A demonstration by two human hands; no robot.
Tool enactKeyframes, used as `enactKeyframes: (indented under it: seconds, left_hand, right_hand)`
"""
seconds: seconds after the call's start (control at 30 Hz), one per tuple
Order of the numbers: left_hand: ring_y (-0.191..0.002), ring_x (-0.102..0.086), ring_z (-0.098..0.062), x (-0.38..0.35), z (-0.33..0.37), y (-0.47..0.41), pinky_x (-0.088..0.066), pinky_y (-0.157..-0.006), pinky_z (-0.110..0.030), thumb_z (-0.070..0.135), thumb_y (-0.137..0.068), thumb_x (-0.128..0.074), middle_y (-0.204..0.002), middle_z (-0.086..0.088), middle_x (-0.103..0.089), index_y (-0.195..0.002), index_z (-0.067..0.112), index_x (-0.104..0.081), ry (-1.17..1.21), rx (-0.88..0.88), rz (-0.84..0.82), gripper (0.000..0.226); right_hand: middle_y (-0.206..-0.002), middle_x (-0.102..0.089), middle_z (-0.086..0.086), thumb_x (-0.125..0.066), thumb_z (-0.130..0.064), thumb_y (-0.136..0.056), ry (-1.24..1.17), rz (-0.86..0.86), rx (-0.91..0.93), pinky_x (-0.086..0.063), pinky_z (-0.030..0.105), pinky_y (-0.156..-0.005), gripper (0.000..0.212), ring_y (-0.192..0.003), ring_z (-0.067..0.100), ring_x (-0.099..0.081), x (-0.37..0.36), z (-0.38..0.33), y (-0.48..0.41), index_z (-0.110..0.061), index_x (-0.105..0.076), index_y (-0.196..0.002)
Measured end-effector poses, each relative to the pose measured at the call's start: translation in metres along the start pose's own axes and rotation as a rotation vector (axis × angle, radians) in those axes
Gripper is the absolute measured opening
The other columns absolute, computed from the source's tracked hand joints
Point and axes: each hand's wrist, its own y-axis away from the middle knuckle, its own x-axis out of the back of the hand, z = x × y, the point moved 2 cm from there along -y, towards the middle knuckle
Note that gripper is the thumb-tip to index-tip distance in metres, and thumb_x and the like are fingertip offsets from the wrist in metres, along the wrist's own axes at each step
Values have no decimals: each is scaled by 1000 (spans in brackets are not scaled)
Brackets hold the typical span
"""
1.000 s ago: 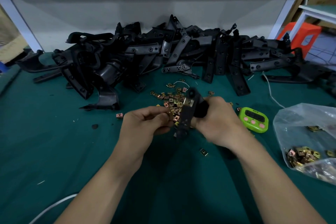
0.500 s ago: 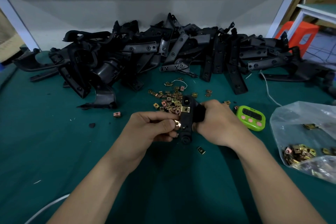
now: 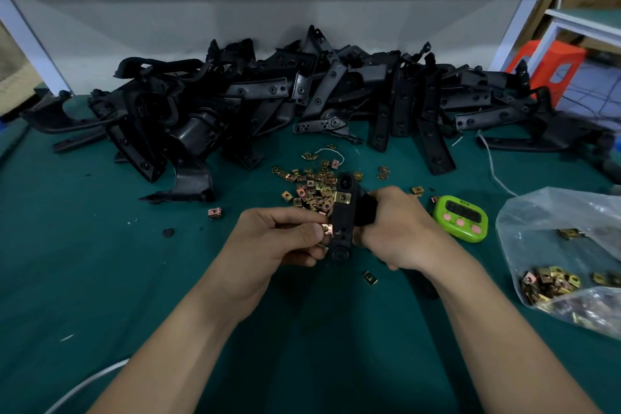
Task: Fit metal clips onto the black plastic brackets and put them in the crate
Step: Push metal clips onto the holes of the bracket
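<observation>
My right hand (image 3: 400, 228) grips a black plastic bracket (image 3: 343, 212) upright over the middle of the green table. One brass clip (image 3: 342, 197) sits on the bracket's upper part. My left hand (image 3: 282, 235) pinches a second metal clip (image 3: 327, 229) against the bracket's left edge, lower down. Behind the hands lies a scatter of loose clips (image 3: 312, 185). A big heap of black brackets (image 3: 302, 104) fills the back of the table. No crate is in view.
A clear plastic bag of clips (image 3: 568, 255) lies at the right, with a green timer (image 3: 460, 218) beside it. Single clips lie at left (image 3: 214, 212) and in front (image 3: 369, 278). A white cable (image 3: 84, 386) crosses the near left corner. An orange stool (image 3: 551, 67) stands beyond the table.
The bracket has swung from tilted to upright in my right hand. My left hand has brought a clip to its lower left edge and holds it there.
</observation>
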Motion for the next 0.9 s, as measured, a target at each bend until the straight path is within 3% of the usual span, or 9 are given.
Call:
enactKeyframes:
  seconds: [0.13,0.3,0.43,0.6,0.73,0.9]
  left_hand:
    - [-58,-66,-16,-1,0,0,-55,-55,-22,17,-66,-80,-73,-15,-73,-80,12,-82,-29,-5,28,15]
    - [-55,-65,-17,3,-1,-1,-53,-53,-23,-3,-77,-79,-71,-16,-72,-78,9,-82,-114,8,45,13]
    - [-52,-64,-17,4,-2,-1,-51,-50,-22,-3,-75,-81,-65,-15,-70,-77,8,-82,-171,34,41,11]
    - [-51,-64,-15,3,-1,-1,-50,-48,-22,6,-66,-84,-65,-12,-71,-74,11,-82,-173,97,11,10]
    - [-51,-64,-14,4,-2,-1,-51,-48,-21,-5,-78,-80,-65,-13,-72,-71,13,-82,-189,117,12,19]
    - [-53,-66,-15,3,-1,-2,-52,-51,-20,-6,-79,-77,-64,-12,-71,-69,14,-81,-199,133,10,23]
  right_hand:
    - [-68,-64,7,-66,-17,-73,61,26,19,-51,32,-44,7,-49,27,-62,-1,1,-1,-22,-61,-74]
    - [-75,-64,3,-66,-19,-72,124,30,12,-47,31,-51,8,-64,25,-63,-4,4,-2,-22,-60,-76]
    - [-77,-63,4,-61,-22,-68,122,-9,2,-52,34,-52,13,-64,27,-63,-5,3,-2,-22,-60,-82]
    - [-77,-63,6,-57,-25,-62,104,-51,-24,-45,29,-45,19,-55,27,-62,-5,0,-1,-22,-58,-82]
    - [-79,-61,5,-58,-23,-67,168,-29,-14,-52,34,-54,14,-65,28,-63,-7,0,-1,-20,-57,-80]
    - [-79,-63,7,-59,-22,-67,150,-43,-24,-51,33,-48,17,-57,30,-63,-7,0,-2,-19,-58,-83]
